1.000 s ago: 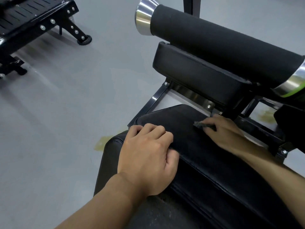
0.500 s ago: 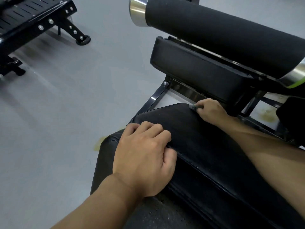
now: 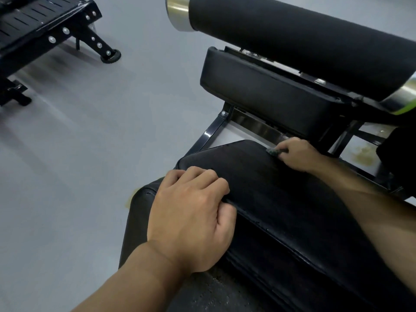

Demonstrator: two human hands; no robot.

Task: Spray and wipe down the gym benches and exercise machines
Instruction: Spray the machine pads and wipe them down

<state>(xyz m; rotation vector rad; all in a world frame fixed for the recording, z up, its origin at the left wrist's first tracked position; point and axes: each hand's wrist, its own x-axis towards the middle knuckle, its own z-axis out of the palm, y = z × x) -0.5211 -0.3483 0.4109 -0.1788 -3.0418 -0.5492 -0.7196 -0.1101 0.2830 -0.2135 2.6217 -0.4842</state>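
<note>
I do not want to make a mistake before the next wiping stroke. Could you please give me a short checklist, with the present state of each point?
1. The right hand grips the cloth: ok.
2. The cloth touches the seat pad at its far edge: ok.
3. The left hand grips the pad's left edge as a brace: ok.
4. Pad surface between the hands free of objects: ok.
5. Pad wet with spray: cannot tell.
6. The upper pad and the roller already wiped: cannot tell.
</note>
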